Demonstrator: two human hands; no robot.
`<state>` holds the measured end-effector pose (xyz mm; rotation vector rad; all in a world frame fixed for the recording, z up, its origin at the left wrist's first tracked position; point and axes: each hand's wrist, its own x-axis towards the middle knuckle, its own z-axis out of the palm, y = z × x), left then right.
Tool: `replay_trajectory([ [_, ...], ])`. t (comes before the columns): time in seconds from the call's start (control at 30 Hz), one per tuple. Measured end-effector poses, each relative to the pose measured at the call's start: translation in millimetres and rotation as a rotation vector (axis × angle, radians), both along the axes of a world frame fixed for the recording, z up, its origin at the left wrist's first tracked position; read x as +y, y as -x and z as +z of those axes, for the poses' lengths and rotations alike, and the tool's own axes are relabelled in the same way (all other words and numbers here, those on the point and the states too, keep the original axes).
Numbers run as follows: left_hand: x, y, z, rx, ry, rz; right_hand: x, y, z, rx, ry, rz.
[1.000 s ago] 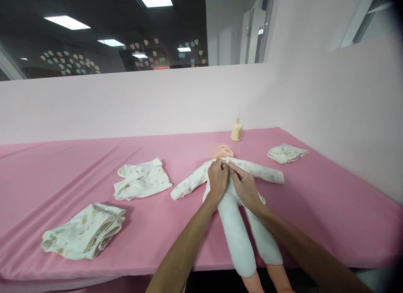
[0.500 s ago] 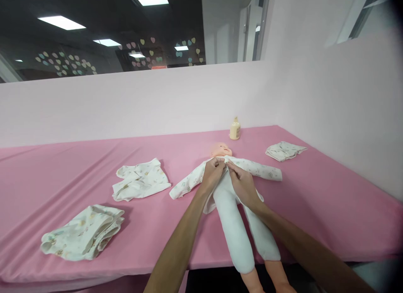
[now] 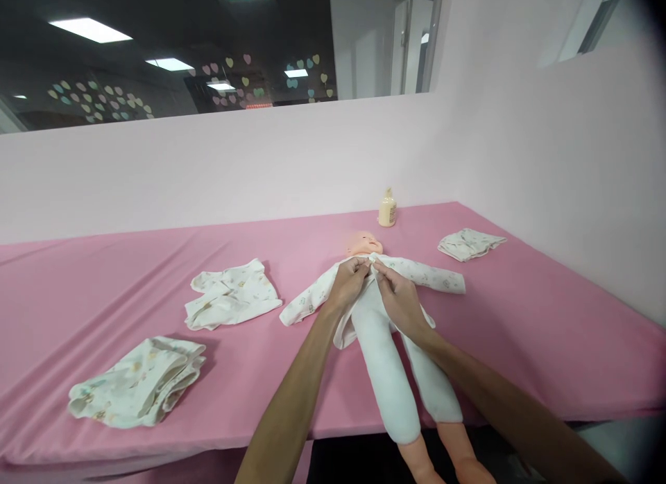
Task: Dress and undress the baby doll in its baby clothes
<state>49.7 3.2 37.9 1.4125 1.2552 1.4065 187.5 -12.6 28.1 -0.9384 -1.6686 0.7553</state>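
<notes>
One doll [image 3: 388,331], three loose garments [image 3: 232,302]

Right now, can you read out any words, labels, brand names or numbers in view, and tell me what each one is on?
None can be read.
Small cream bottle at the back of the pink table: any label is too small and blurred.
White printed baby top on the doll, pinched at the collar by the left hand and right hand: pattern only, no lettering.
Folded printed cloths: no text visible.

one doll [image 3: 388,345], one bottle [image 3: 387,209], three loose garments (all printed white) [image 3: 232,302] [image 3: 138,381] [image 3: 470,243], two hands [image 3: 349,284] [image 3: 399,301].
</notes>
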Motion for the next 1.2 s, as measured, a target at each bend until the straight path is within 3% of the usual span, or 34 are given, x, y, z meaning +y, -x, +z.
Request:
replay_trajectory([
  [0.2,1,-5,-1.0,0.130,-0.047,0.041,1,-1,-1.5,0.018,0.013,0.050],
  [0.47,-2,-9,1.6,0.169,-0.056,0.059,4,2,-5.2,-0.171,-0.123,-0.054],
  [0.73,3,-11,-3.5,0.056,-0.029,0.103,2,1,-8.6,-0.334,-0.286,-0.133],
  [1.03,-7,-15,9.0,-0.184,0.116,0.093,9,1,-13.3,-0.307,-0.304,-0.099],
  [1.2,-7,-7,9.0,-0.045,0.085,0.112,12,0,-16.5,-0.317,-0.316,-0.119],
])
